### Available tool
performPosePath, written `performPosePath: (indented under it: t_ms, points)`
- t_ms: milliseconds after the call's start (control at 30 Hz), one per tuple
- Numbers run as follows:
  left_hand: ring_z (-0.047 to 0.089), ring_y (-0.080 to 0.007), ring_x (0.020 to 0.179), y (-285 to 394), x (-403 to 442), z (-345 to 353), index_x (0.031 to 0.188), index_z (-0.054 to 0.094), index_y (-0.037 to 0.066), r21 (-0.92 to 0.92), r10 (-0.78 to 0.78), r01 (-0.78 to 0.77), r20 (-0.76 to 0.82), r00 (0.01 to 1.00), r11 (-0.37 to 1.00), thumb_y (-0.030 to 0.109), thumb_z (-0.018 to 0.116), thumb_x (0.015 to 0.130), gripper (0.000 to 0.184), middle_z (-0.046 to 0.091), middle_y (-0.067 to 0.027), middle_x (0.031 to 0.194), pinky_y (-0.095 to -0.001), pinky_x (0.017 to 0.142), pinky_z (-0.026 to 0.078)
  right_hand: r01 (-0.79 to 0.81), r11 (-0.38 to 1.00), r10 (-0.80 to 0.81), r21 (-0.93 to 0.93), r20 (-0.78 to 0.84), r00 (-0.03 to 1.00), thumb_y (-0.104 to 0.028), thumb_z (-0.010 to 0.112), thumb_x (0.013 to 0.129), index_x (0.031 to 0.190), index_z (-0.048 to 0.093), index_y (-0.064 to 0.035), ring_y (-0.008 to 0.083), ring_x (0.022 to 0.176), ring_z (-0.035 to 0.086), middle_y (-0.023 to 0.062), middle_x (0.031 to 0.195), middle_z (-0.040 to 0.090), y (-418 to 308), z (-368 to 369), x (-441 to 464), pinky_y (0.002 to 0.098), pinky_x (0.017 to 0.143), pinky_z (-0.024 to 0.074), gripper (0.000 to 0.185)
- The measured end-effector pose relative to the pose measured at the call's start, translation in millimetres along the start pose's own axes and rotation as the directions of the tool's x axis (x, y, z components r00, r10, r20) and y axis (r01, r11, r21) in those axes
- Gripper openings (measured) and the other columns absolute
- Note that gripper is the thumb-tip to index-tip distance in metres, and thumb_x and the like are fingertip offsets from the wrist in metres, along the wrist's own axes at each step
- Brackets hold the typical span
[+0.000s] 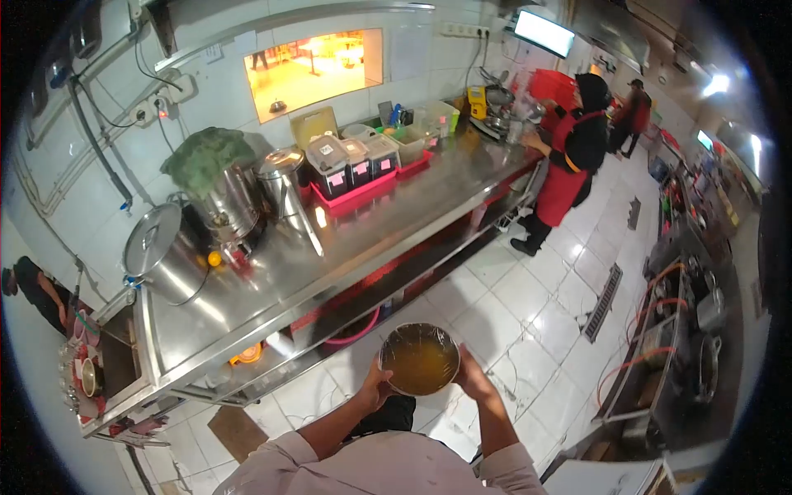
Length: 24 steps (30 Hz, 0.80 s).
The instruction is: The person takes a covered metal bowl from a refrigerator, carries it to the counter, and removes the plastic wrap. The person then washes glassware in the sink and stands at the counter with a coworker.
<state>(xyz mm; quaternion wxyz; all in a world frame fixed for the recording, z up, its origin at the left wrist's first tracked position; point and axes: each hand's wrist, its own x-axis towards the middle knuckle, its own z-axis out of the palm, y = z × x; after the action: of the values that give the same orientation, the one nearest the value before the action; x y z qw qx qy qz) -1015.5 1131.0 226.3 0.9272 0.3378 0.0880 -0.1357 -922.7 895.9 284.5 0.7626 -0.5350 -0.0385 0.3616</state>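
Observation:
Between my two hands is a round bowl (420, 360) of brownish-yellow liquid, with what looks like clear plastic film stretched over its top. My left hand (375, 386) grips its left side, thumb at the rim. On the opposite side my right hand (472, 378) is closed around the edge; its fingers are partly hidden beneath. I hold the bowl in front of my body, above the tiled floor and apart from the steel counter (346, 256) ahead of me.
A lidded steel pot (162, 252), a dispenser (285, 186) and lidded containers in a pink tray (355, 194) stand on the counter. A person in a red apron (565, 173) works at its far end. Floor drains (601, 304) and cooking equipment (668, 330) lie to the right.

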Motion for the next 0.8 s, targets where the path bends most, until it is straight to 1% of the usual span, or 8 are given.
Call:
performPosePath:
  t_ms: [133,200,233,367,467,600,667,800]
  points:
    - [0.046,-0.0349,0.128,44,105,11,0.152,0.013,0.021,0.025,0.021,-0.020,-0.071,0.997,1.000,0.030,0.066,0.080,0.089,0.035,-0.0110,0.147,-0.0560,0.099,0.046,-0.029,0.993,0.053,0.113,-0.209,0.977,-0.045,0.039,0.103,0.137,0.048,-0.0034,0.0209,0.125,0.050,0.0098,0.139,0.051,-40,-25,88,0.0341,0.105,0.0383,0.055]
    - [0.039,-0.0328,0.134,72,155,19,0.153,0.012,0.024,0.033,0.020,-0.017,-0.069,0.997,0.999,0.031,0.067,0.079,0.092,0.032,-0.0090,0.149,-0.0567,0.098,0.044,0.195,0.954,-0.243,-0.226,-0.207,0.948,-0.040,0.042,0.103,0.137,0.047,-0.0022,0.0196,0.124,0.050,0.0097,0.135,0.053,-72,-34,129,0.0324,0.105,0.0376,0.050]
    - [0.037,-0.0315,0.135,82,181,24,0.153,0.014,0.022,0.032,0.055,-0.053,-0.082,0.995,0.998,0.030,0.066,0.080,0.090,0.032,-0.0085,0.149,-0.0545,0.102,0.042,0.089,0.972,-0.030,0.216,-0.264,0.964,-0.038,0.043,0.103,0.137,0.045,-0.0014,0.0188,0.124,0.049,0.0099,0.134,0.053,-81,-48,164,0.0320,0.105,0.0375,0.051]
    - [0.033,-0.0279,0.137,127,290,48,0.152,0.020,0.014,0.102,0.200,-0.184,-0.174,0.964,0.978,0.031,0.061,0.087,0.078,0.030,-0.0083,0.150,-0.0444,0.112,0.029,0.166,0.973,-0.108,0.161,-0.321,0.941,-0.038,0.047,0.101,0.138,0.041,-0.0032,0.0174,0.124,0.046,0.0077,0.135,0.049,-143,-93,258,0.0328,0.105,0.0369,0.051]
    - [0.032,-0.0256,0.137,149,375,46,0.152,0.022,0.010,0.276,0.268,-0.197,-0.250,0.930,0.941,0.034,0.054,0.094,0.070,0.030,-0.0097,0.151,-0.0372,0.116,0.020,0.218,0.974,-0.182,0.062,-0.362,0.914,-0.043,0.052,0.099,0.122,0.045,-0.0121,0.0171,0.114,0.048,0.0038,0.116,0.051,-178,-144,336,0.0349,0.101,0.0378,0.039]
    - [0.036,-0.0229,0.134,168,498,42,0.150,0.027,0.010,0.426,0.295,-0.102,-0.416,0.860,0.899,0.043,0.046,0.098,0.064,0.039,-0.0102,0.146,-0.0373,0.109,0.030,0.200,0.980,-0.191,0.010,-0.263,0.946,-0.044,0.051,0.098,0.115,0.045,-0.0127,0.0144,0.108,0.046,0.0031,0.109,0.048,-238,-209,445,0.0329,0.097,0.0370,0.037]
    - [0.036,-0.0215,0.134,171,555,42,0.147,0.031,0.010,0.498,0.438,-0.177,-0.474,0.764,0.849,0.051,0.040,0.099,0.063,0.040,-0.0105,0.144,-0.0372,0.110,0.028,0.181,0.983,-0.185,-0.038,-0.199,0.962,-0.045,0.051,0.098,0.113,0.044,-0.0125,0.0134,0.106,0.044,0.0028,0.107,0.047,-256,-246,502,0.0318,0.096,0.0362,0.037]
    - [0.042,-0.0217,0.130,177,647,33,0.145,0.034,0.011,0.525,0.501,-0.194,-0.543,0.674,0.829,0.057,0.033,0.100,0.065,0.041,-0.0094,0.145,-0.0380,0.106,0.035,0.131,0.936,-0.166,-0.326,-0.080,0.983,-0.050,0.045,0.100,0.109,0.040,-0.0122,0.0136,0.103,0.039,0.0021,0.103,0.040,-291,-294,600,0.0299,0.097,0.0313,0.039]
